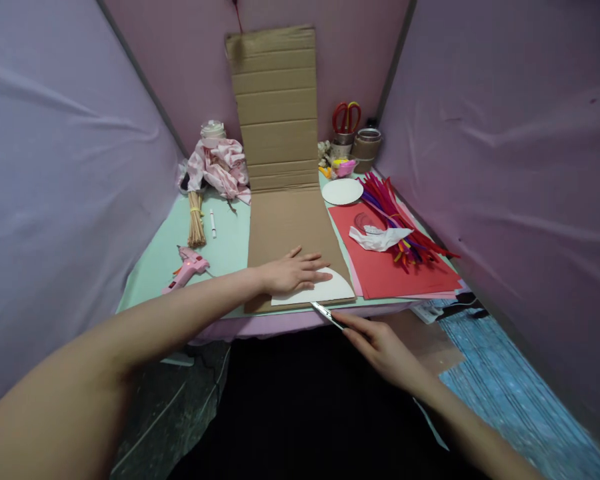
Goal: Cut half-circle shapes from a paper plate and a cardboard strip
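Observation:
My left hand (297,272) lies flat with its fingers stretched out, pressing on a white half-round piece of board (330,288). That piece rests on a large brown cardboard sheet (290,223), close to the table's front edge. In my right hand (375,340) is a utility knife (329,315), gripped between thumb and fingers. Its tip points up and left, at the straight front edge of the white piece. Whether the blade touches the board I cannot tell.
A pink glue gun (189,267), a bundle of sticks (196,220) and a white pen (213,223) lie left. On the right are red paper sheets (380,280), pipe cleaners (395,213), a white disc (343,191) and scissors (347,118) in a can. The cardboard's back half leans up behind.

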